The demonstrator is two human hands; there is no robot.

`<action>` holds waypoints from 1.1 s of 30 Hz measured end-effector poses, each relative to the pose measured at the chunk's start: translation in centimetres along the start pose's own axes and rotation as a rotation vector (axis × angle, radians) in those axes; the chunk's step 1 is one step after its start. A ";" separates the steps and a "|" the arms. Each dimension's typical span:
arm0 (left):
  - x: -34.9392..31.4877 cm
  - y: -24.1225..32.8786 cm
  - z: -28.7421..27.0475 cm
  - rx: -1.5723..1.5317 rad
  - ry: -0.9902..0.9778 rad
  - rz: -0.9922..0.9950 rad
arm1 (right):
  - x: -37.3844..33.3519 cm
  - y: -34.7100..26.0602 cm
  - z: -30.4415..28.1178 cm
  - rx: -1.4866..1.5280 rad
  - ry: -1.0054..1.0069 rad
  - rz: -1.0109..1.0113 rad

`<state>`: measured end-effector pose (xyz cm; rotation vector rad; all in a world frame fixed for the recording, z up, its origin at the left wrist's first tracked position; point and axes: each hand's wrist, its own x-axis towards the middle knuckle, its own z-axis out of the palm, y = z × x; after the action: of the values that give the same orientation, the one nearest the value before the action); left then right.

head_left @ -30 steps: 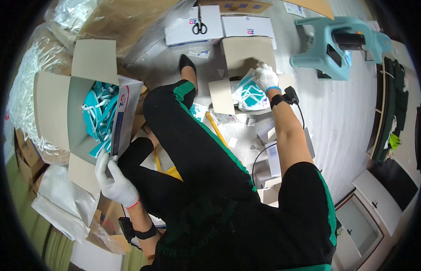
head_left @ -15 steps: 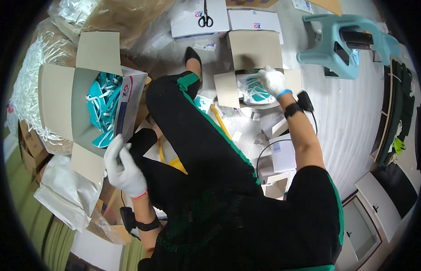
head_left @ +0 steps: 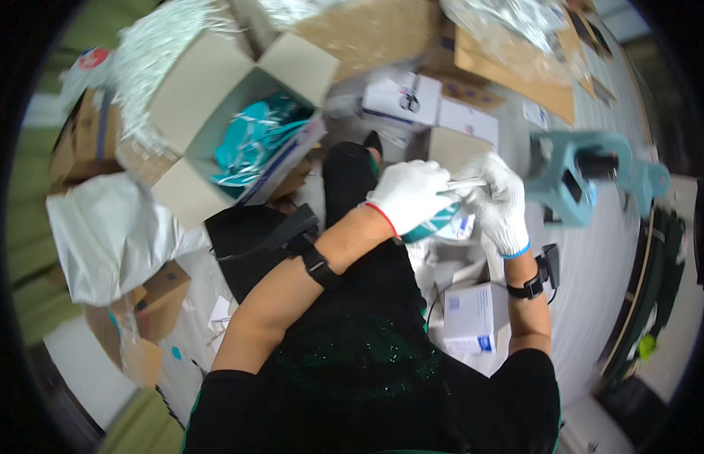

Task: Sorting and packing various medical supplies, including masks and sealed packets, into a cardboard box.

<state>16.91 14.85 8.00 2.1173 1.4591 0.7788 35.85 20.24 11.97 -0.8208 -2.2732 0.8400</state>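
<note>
Both my hands, in white knit gloves, are close together in front of the small open carton (head_left: 452,147). My left hand (head_left: 412,195) is closed over a teal face mask (head_left: 431,225), whose lower part shows beneath the palm. Pale straps (head_left: 465,184) stretch from it toward my right hand (head_left: 497,203), which pinches them with curled fingers. The gloves hide most of the mask and part of the small carton. At the left, a large open carton (head_left: 192,170) holds a heap of teal masks (head_left: 254,140) with white straps.
Black scissors (head_left: 409,100) lie on a closed white box (head_left: 386,92) at the far side. A pale blue plastic stool (head_left: 548,178) stands to the right. Near my right forearm is a white box (head_left: 471,314) with a black cable beside it. A white plastic bag (head_left: 114,234) lies at the left.
My left hand has moved from beside the large carton across to my right hand, and now grips a mask. My right hand has drawn back from the small carton. The view has turned.
</note>
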 end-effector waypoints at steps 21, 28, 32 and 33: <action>-10.0 -4.8 -12.7 0.666 0.767 -0.009 | 20.2 -6.1 18.0 1.353 0.216 0.907; -16.4 -6.8 -14.5 0.044 0.993 -0.424 | 20.2 -8.5 20.0 1.597 0.167 0.704; -17.0 -10.3 -15.7 -0.065 0.944 -0.743 | 18.7 -14.0 21.2 1.426 0.124 0.638; -16.0 -10.0 -15.7 -0.015 0.953 -0.841 | 18.3 -14.6 21.8 1.408 0.134 0.613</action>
<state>-4.95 3.92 10.00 0.8548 2.4964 1.4636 4.10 16.32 13.88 -0.7514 -0.7909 2.1291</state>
